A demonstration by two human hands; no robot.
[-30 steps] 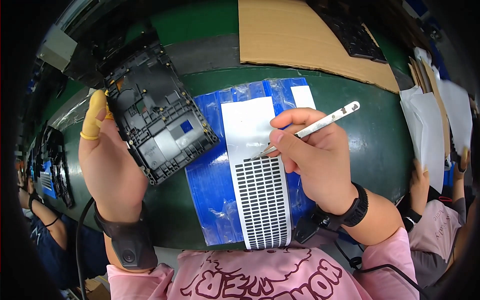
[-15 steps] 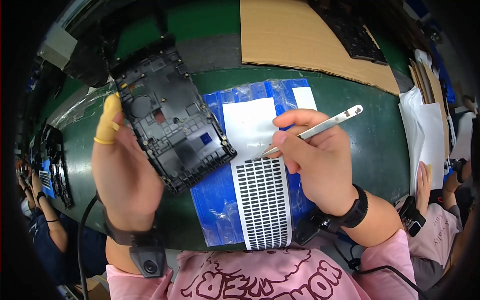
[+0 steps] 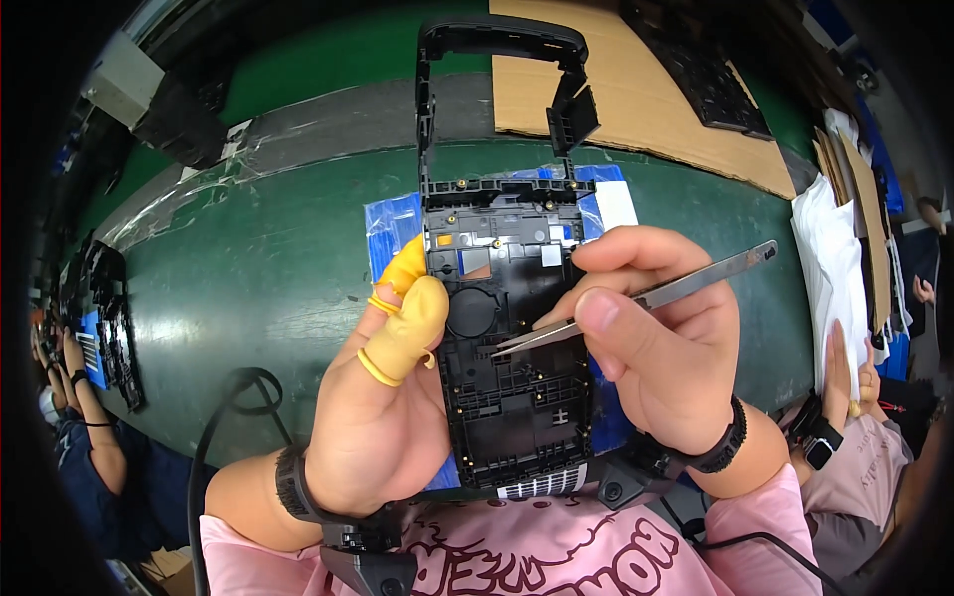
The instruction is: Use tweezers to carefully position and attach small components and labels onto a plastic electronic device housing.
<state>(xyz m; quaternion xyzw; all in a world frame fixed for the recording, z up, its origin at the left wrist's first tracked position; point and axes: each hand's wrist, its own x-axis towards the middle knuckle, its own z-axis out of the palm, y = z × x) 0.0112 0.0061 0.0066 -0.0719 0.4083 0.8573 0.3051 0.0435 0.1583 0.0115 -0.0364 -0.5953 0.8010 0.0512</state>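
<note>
My left hand (image 3: pixel 368 437), with yellow finger cots (image 3: pixel 402 338) on the thumb and a finger, grips a black plastic housing (image 3: pixel 517 422) by its left edge. The housing has a moulded inner face with small brass inserts and a tall open loop at its far end. Pinched in my right hand (image 3: pixel 671 368) is a pair of metal tweezers (image 3: pixel 696 280), their tips low over the middle of the housing. Whether the tips hold a tiny black piece is hard to make out. Below the housing, a white sheet of black rectangular stickers (image 3: pixel 545 483) shows only at its near end.
A blue plastic board (image 3: pixel 393 223) lies under the housing on the green table (image 3: pixel 268 328). Cardboard (image 3: pixel 566 79) with black parts (image 3: pixel 696 74) is at the far right. White sheets (image 3: pixel 830 258) stand at the right, near another person's hand (image 3: pixel 835 368). Black parts (image 3: pixel 107 318) lie left.
My left hand has brought the housing right, over the board and the sticker sheet, and straightened it. The tweezers have left the sheet and are now over the housing.
</note>
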